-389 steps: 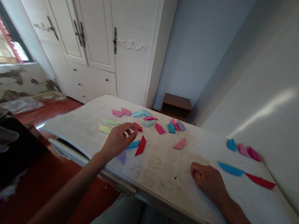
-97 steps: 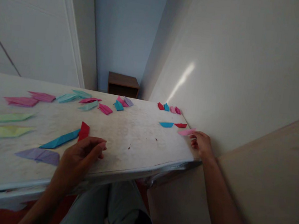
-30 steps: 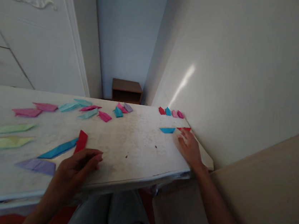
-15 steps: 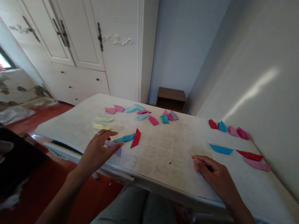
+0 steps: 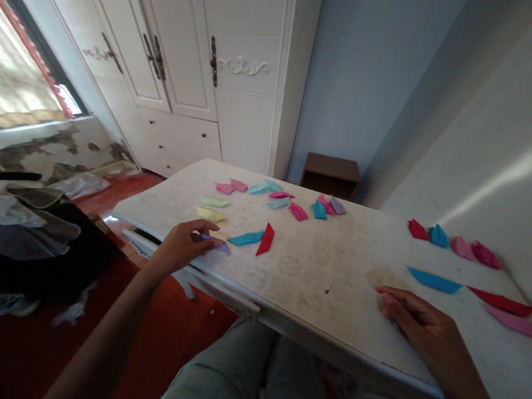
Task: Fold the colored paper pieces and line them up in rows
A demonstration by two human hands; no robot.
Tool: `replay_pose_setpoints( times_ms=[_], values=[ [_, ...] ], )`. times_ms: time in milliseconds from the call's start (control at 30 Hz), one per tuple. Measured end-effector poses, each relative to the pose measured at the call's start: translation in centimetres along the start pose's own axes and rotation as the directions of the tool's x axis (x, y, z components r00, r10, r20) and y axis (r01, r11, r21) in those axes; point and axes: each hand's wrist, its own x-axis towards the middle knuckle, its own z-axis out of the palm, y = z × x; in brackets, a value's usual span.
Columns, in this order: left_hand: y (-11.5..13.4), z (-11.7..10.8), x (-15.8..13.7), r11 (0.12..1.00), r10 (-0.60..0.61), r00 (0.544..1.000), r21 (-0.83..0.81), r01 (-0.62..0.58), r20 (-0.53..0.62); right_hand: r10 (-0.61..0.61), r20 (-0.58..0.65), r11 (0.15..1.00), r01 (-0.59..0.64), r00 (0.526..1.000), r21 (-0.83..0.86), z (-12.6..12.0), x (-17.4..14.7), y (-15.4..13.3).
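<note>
My left hand (image 5: 184, 243) is at the near left of the table, its thumb and fingertips closed about a purple folded paper strip (image 5: 223, 246). Part of that strip is hidden by the fingers. Just right of it lie a blue folded strip (image 5: 245, 238) and a red one (image 5: 266, 240), touching at their ends. A pale yellow folded strip (image 5: 210, 215) is beyond the hand. My right hand (image 5: 418, 316) rests on the table's right part, fingers and thumb pressed together, with nothing showing in them. Beyond it lies another blue strip (image 5: 434, 281).
The white table (image 5: 317, 256) bears several folded paper pieces along its far side, among them a pink one (image 5: 298, 211). More red (image 5: 499, 301) and pink strips (image 5: 518, 323) lie at right, near the wall. A wardrobe (image 5: 250, 121) and a small brown cabinet (image 5: 331, 173) stand beyond.
My left thumb and fingers have closed onto the purple strip, having been apart above it. My right hand stays on the table, fingers together. The view has turned left.
</note>
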Motion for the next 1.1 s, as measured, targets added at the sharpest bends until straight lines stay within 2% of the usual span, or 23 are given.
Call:
replay_pose_setpoints(
  times_ms=[100,233,400,533,667,800,933,1100],
  values=[
    [1.2,0.2,-0.6,0.936,-0.08,0.995,-0.339,0.094,0.057,-0.003,0.001,1.0,0.003,1.0,-0.015,0.1,0.0,-0.2],
    [3.3,0.8,-0.9,0.755,-0.058,0.981,-0.634,0.165,0.185,-0.022,-0.01,0.999,0.021,1.0,-0.026,0.1,-0.1,-0.3],
    [5.4,2.1,-0.6,0.533,0.004,0.954,-0.808,0.252,0.3,-0.024,0.013,0.999,0.024,1.0,-0.047,0.1,-0.2,-0.5],
    [6.7,3.8,0.1,0.445,0.065,0.934,-0.848,0.287,0.351,-0.041,0.02,0.998,0.042,0.999,-0.049,0.2,-0.2,-0.9],
    [7.9,5.7,0.6,0.419,0.07,0.91,-0.84,0.345,0.409,-0.058,0.033,0.997,0.06,0.998,-0.052,0.3,-0.3,-1.3],
    [9.2,7.0,0.9,0.44,0.07,0.878,-0.805,0.398,0.473,-0.061,0.055,0.998,0.062,0.997,-0.03,0.2,-0.4,-2.1],
    [10.6,8.1,1.4,0.499,0.073,0.851,-0.758,0.42,0.52,-0.065,0.059,0.998,0.067,0.996,-0.023,0.2,-0.5,-2.3],
    [11.9,9.9,2.2,0.602,0.113,0.842,-0.71,0.364,0.528,-0.082,0.067,0.997,0.081,0.994,0.007,0.3,-0.4,-2.0]
  ],
)
